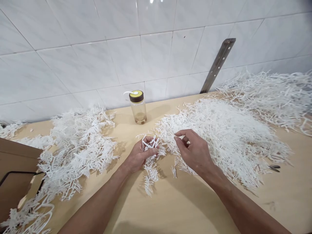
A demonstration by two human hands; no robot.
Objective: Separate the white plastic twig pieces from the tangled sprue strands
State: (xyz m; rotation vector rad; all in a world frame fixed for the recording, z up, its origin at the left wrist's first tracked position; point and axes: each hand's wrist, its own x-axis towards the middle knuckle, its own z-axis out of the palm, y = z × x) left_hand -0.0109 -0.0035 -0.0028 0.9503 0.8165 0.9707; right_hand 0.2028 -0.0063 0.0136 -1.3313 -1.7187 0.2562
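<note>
My left hand (140, 155) is closed around a white branched piece (150, 143) that looks like a plastic sprue with thin twigs. Some of its twigs stick out past the thumb and fingers. Just to the right, my right hand (193, 148) is in a pinch, thumb and forefinger close together; whatever is between them, if anything, is too small to make out. It hovers at the near left edge of a wide heap of short white sticks (219, 136). Below my left hand a small strip of white twigs (151, 175) lies on the wooden table (170, 204).
A tangled pile of white branched pieces (80, 149) lies at left, beside a brown cardboard box (17, 152). Longer white strands (275, 94) are heaped at far right. A clear bottle (139, 112) and a metal strip (218, 65) stand near the tiled wall. A dark small tool (275, 168) lies right.
</note>
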